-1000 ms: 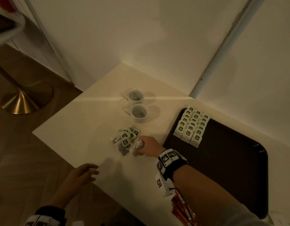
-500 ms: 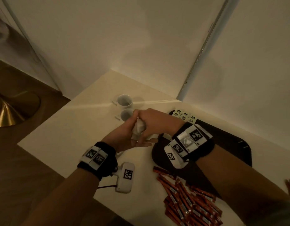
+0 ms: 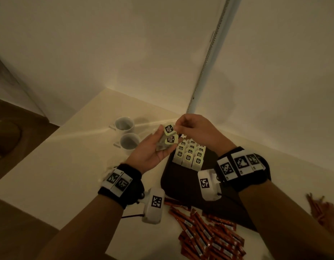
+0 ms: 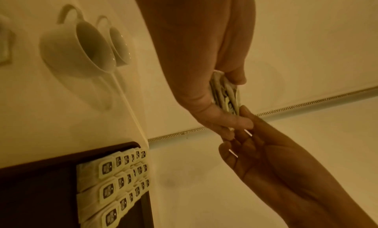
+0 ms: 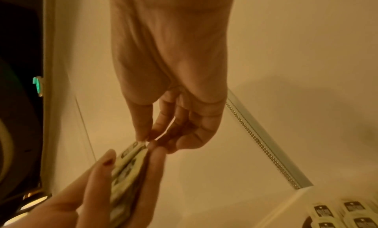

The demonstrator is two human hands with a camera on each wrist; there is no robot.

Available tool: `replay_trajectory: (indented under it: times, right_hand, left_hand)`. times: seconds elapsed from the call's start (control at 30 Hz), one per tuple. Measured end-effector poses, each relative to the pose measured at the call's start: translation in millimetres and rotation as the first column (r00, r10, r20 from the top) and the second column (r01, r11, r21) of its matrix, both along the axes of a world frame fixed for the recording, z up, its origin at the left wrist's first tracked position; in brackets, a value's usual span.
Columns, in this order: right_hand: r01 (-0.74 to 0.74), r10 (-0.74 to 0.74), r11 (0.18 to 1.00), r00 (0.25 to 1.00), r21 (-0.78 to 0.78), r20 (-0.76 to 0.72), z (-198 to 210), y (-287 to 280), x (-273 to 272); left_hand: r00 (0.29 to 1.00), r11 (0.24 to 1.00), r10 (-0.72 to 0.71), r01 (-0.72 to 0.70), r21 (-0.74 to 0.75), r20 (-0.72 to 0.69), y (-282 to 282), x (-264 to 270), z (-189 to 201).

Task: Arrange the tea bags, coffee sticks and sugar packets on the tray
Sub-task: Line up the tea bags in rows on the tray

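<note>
Peel only the top tea bag (image 3: pixel 169 128) with the pinching right hand (image 3: pixel 197 131); keep the stack (image 3: pixel 165 142) clamped in the curled left hand (image 3: pixel 153 151), just below that grip.

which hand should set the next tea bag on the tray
Right. The right hand already pinches the top tea bag and hovers above the tray rows, while the left hand grips the stack.

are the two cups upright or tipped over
Upright. Both cups stand on the table with their open mouths facing up in the head view. They look empty, though the light is dim.
</note>
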State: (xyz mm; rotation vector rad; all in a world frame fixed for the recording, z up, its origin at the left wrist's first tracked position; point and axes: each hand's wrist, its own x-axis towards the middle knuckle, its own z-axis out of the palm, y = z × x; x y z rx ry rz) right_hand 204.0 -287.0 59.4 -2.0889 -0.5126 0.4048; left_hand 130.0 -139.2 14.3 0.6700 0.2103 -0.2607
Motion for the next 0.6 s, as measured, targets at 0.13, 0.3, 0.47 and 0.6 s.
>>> replay_trajectory:
  times: [0.13,0.3,0.47,0.6]
  right_hand:
    - [0.030,-0.030,1.000,1.000,0.008,0.004,19.3,-3.9,7.3]
    - [0.003,0.018,0.997,0.963,-0.076,0.271,57.3,-8.2,15.8]
    - [-0.043,0.192,0.950,0.862,-0.310,0.468,80.2,-2.6,14.7]
    - [-0.043,0.190,0.953,0.854,-0.299,0.484,82.7,-0.6,18.8]
  left_hand:
    - [0.999,0.998,-0.037,0.039,-0.054,0.033,-10.1,6.3,2.6]
    - [0.998,0.996,-0.051,0.053,-0.068,0.024,-16.6,14.0,3.8]
    - [0.994,0.997,-0.068,0.065,0.037,0.087,-23.8,25.8,8.9]
    - [0.987,0.997,-0.052,0.042,0.067,0.154,-26.2,33.9,12.5]
